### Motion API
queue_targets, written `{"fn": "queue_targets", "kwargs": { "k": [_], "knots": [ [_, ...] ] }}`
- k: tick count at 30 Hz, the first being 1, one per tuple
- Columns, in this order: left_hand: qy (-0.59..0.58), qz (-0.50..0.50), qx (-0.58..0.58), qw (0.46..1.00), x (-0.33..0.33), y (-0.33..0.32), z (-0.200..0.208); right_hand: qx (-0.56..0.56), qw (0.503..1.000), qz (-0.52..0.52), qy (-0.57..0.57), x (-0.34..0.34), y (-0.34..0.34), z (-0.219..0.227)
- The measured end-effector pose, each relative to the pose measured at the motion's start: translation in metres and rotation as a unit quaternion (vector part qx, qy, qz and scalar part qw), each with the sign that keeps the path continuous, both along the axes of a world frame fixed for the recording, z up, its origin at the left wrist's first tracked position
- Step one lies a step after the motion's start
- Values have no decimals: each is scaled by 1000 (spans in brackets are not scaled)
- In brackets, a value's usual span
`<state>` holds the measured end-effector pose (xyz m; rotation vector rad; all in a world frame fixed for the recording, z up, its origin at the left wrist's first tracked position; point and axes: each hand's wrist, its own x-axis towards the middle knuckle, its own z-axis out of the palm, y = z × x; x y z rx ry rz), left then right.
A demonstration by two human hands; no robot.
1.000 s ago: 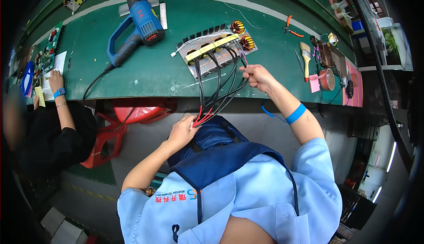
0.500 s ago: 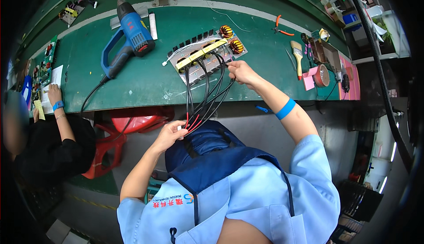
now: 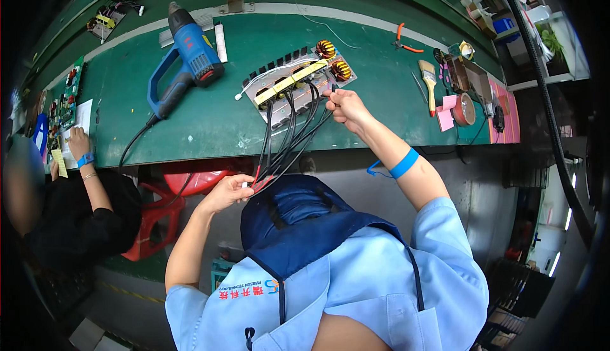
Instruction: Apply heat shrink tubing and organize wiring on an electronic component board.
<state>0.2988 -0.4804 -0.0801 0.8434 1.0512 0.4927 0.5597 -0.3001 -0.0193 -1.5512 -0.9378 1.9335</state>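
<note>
At a green table (image 3: pixel 222 125), a worker (image 3: pixel 381 268) grips the red ends of black cables (image 3: pixel 287 142) between the closed fingers of the left hand (image 3: pixel 227 193), just off the near edge. The right hand (image 3: pixel 347 109) pinches a small dark piece (image 3: pixel 334 88), too tiny to identify, beside the circuit board (image 3: pixel 301 95) from which the cables run. The board lies on the table between a blue heat gun (image 3: pixel 193 52) and a paintbrush (image 3: pixel 429 83), with orange-handled pliers (image 3: pixel 408 48) toward the far side.
</note>
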Motion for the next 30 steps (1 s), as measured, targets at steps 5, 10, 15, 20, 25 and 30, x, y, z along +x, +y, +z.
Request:
{"fn": "queue_targets", "kwargs": {
  "k": [5,10,15,20,25,30],
  "knots": [
    [31,-12,8,999,-10,6,-2,-3,999,42,15,-1,-1,-1],
    [30,-11,12,999,-8,7,0,-2,1000,-8,-13,-4,0,4],
    [37,0,22,999,-6,8,2,-27,994,-107,12,-6,-6,2],
    [27,15,11,999,3,4,-2,16,992,-120,26,-6,-13,1],
    [7,12,39,999,12,5,0,22,994,-102,27,3,-8,-5],
    [25,6,50,998,15,1,-13,-11,992,-122,21,-1,-5,4]
  ]
}}
